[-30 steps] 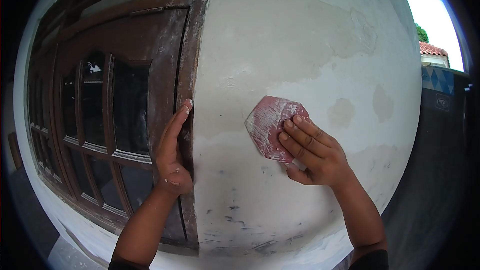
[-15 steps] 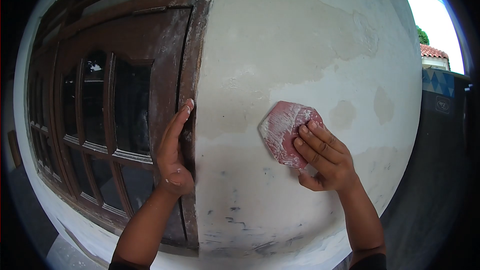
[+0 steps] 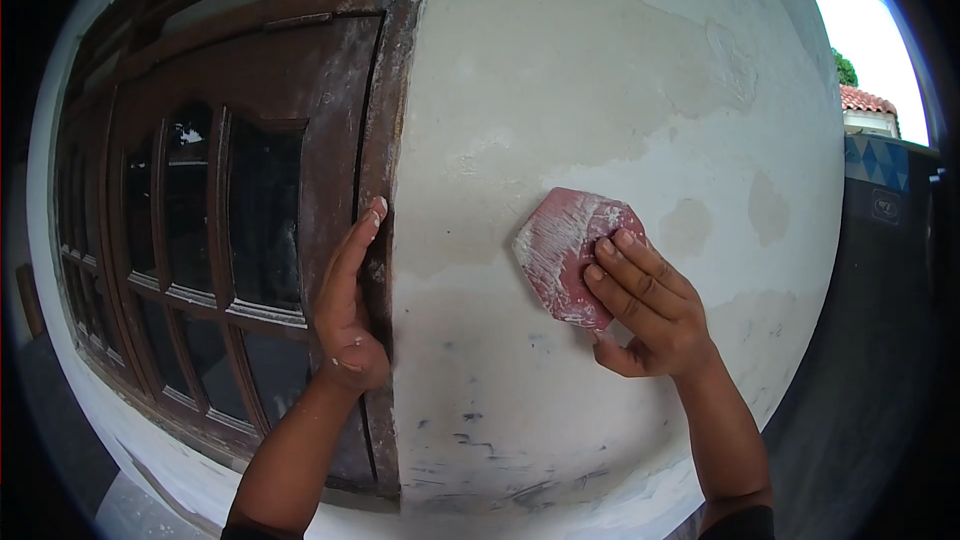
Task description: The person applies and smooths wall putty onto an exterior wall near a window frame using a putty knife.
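Note:
A reddish, roughly hexagonal pad [image 3: 560,245] smeared with white lies against the pale wall [image 3: 560,70]. On its right part my right hand [image 3: 650,305] rests, fingers over its face and the thumb at its lower edge, gripping it. My left hand [image 3: 350,300] is against the brown wooden frame [image 3: 385,140], its fingers stretched upward, with white specks on the fingertips and wrist. It holds nothing. The wall has damp-looking beige patches, and dark scuffs mark its lower part.
Left of the frame is a brown wooden window [image 3: 210,210] with dark glass panes. Beyond the wall at the right stand a dark surface with a blue-patterned band [image 3: 876,164] and a red tiled roof [image 3: 866,102].
The pad and my right hand have shifted slightly up and to the left on the wall. My left hand has barely moved.

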Action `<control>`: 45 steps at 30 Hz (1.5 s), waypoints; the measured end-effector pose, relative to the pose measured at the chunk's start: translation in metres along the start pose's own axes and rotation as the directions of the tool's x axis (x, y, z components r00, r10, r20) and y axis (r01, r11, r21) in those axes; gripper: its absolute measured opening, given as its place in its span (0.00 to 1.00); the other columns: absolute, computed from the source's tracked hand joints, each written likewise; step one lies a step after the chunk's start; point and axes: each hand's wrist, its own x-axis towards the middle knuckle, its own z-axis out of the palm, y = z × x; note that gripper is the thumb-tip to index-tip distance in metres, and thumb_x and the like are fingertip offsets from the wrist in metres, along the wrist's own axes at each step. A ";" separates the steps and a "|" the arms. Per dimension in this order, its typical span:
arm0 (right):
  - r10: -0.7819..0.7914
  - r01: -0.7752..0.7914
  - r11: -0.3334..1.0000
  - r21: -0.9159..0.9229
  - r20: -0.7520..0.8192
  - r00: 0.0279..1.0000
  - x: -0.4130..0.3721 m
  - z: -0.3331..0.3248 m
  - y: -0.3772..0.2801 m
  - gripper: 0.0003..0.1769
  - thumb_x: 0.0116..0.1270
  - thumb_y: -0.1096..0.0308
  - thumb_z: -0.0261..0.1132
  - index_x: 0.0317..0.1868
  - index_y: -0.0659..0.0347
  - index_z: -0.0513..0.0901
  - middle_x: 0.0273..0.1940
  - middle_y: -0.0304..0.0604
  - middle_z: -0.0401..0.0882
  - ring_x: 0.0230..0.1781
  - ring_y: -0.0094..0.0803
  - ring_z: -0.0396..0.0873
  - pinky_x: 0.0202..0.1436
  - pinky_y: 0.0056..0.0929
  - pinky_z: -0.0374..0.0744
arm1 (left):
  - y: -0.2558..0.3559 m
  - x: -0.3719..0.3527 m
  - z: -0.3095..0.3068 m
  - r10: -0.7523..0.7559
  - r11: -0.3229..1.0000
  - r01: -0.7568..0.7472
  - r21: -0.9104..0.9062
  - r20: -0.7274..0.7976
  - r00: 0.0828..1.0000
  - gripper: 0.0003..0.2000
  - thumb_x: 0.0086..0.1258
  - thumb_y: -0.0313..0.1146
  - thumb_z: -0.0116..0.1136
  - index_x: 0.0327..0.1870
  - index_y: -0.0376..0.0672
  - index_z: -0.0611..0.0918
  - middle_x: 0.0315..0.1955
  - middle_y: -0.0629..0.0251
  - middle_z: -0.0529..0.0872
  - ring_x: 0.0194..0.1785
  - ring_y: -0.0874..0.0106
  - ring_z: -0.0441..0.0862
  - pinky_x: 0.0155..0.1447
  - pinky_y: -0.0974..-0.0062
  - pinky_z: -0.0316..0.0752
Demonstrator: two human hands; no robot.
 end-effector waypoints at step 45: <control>-0.037 0.037 0.999 0.026 0.012 0.999 0.006 0.013 0.006 0.28 0.48 0.69 0.67 0.54 0.59 0.90 0.61 0.47 0.85 0.68 0.44 0.79 0.71 0.44 0.79 | -0.001 0.001 0.001 -0.004 1.000 0.003 -0.024 -0.030 1.000 0.60 0.66 0.82 0.28 0.73 0.22 0.65 0.71 0.38 0.71 0.76 0.52 0.69 0.80 0.57 0.58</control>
